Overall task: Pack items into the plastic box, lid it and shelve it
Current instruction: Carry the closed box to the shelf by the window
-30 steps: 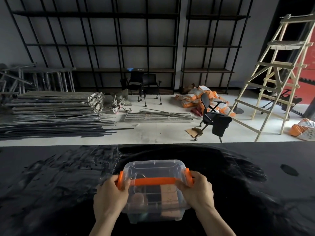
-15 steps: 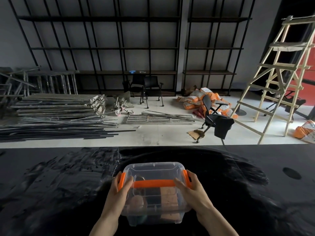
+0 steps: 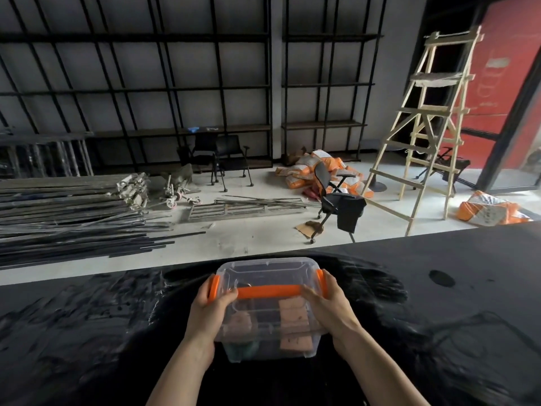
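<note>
A clear plastic box [image 3: 265, 271] with its transparent lid on sits low in the middle of the head view, over the black surface [image 3: 87, 332]. An orange handle [image 3: 268, 290] lies across the lid, with orange side latches at both ends. Through the plastic I make out tan blocks on the right and a roundish item on the left. My left hand [image 3: 206, 313] grips the box's left side, thumb on the lid. Gripping the right side is my right hand [image 3: 329, 307]. Whether the box rests on the surface or is lifted is unclear.
Black metal shelving [image 3: 205, 92] lines the far wall, beyond a pale floor. Metal bars [image 3: 73, 218] are stacked at left, a black office chair [image 3: 339, 200] and orange sacks [image 3: 319, 168] stand mid-floor, and a wooden ladder [image 3: 430, 127] rises at right.
The view has tilted up and shifted, showing more of the shelving and ladder. Both hands stay on the box's sides; the box sits slightly farther forward over the black surface.
</note>
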